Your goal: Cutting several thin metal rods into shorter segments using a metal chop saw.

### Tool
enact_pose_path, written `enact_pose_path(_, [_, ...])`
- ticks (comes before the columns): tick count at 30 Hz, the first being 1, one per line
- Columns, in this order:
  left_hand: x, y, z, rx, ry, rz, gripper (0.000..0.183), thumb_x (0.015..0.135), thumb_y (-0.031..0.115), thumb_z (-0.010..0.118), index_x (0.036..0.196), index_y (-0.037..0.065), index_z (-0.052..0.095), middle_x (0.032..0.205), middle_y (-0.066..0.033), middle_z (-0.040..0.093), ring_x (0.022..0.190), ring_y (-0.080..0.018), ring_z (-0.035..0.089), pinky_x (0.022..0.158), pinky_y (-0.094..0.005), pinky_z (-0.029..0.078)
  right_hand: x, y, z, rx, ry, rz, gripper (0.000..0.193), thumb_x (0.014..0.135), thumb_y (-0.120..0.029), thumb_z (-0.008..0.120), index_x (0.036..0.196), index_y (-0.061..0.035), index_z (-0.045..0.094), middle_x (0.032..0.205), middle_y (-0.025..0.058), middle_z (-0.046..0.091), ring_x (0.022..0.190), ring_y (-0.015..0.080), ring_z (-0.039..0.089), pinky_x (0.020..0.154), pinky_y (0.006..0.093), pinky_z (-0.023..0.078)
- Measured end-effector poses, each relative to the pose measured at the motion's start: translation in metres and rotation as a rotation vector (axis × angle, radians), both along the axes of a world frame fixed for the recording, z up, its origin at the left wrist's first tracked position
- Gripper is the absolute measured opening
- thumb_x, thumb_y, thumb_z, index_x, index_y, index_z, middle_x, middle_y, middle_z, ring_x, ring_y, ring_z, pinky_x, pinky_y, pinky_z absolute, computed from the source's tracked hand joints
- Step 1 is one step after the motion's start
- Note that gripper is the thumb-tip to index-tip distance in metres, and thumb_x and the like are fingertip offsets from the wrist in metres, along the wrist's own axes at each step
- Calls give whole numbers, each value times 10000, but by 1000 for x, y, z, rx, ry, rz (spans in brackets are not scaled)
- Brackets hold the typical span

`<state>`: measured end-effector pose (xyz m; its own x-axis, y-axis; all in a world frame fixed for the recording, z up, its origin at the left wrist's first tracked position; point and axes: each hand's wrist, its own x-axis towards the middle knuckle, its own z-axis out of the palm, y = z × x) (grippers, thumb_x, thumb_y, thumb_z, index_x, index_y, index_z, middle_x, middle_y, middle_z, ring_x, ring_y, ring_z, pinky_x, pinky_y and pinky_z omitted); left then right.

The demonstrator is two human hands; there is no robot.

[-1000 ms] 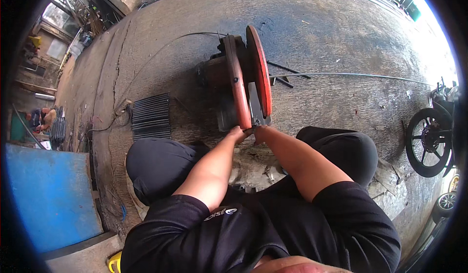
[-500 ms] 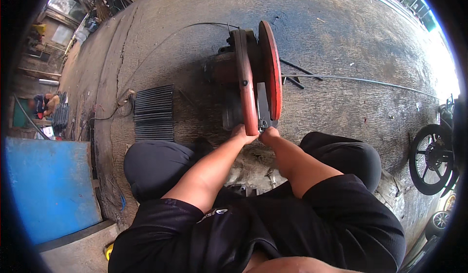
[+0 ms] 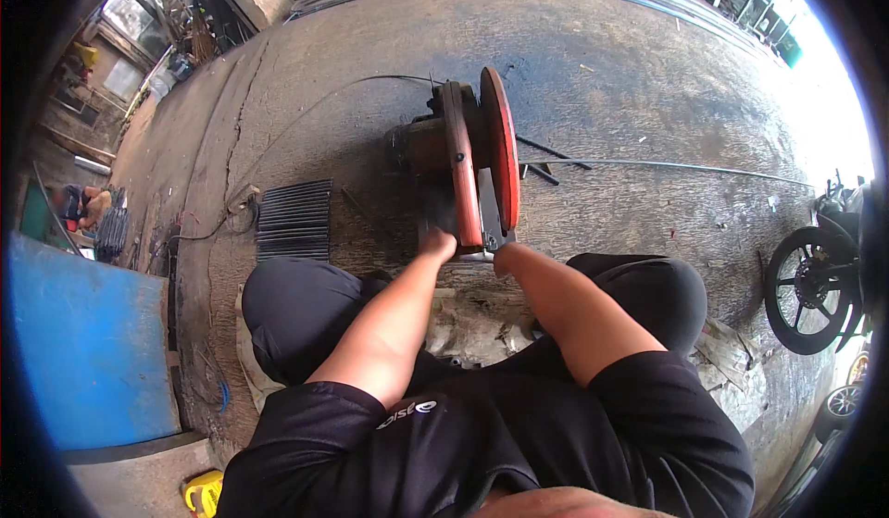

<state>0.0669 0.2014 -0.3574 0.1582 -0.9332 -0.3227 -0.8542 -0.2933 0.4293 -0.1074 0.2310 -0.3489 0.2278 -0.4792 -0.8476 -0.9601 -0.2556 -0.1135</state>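
Observation:
A cut-off saw (image 3: 466,175) with a long red handle and a round red disc guard (image 3: 500,148) stands on the floor in front of me. My left hand (image 3: 439,243) is just left of the handle's near end, by the saw's base, and looks closed; what it holds is hidden. Below the near edge of the guard is my right hand (image 3: 506,257), its fingers hidden by the hand and the saw. A short light strip (image 3: 477,257) shows between my hands; I cannot tell whether either one grips it.
Left of the saw lies a row of dark rods (image 3: 294,220). A long thin bar (image 3: 667,163) extends right from the saw, near short dark pieces (image 3: 546,162). A motorcycle wheel (image 3: 807,291) stands at right, a blue panel (image 3: 88,342) at left. Another person (image 3: 88,205) sits far left.
My left hand has moved left, away from the end of the saw's handle. My right hand stays near the guard's lower edge. The whole view has shifted slightly.

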Motion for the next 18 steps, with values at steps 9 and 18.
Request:
enact_pose_path(9, [-54,-8,143,-12,934,189,650,904,573,440,1038,-35,626,856,-136,658,724,-239,650,665,-350,496,-8,-21,216,-134,-137,-256,389,892,-363,570,1074,-32,662,986,172,690,738,307,699,638,416,583])
enact_pose_path(18, [-67,-51,226,97,1041,149,239,790,194,651,881,-21,601,695,-93,597,565,-218,591,523,-365,517,-40,-59,246,-1253,-561,-609,458,808,-351,658,1139,-55,548,1081,189,616,1027,382,592,895,471,481])
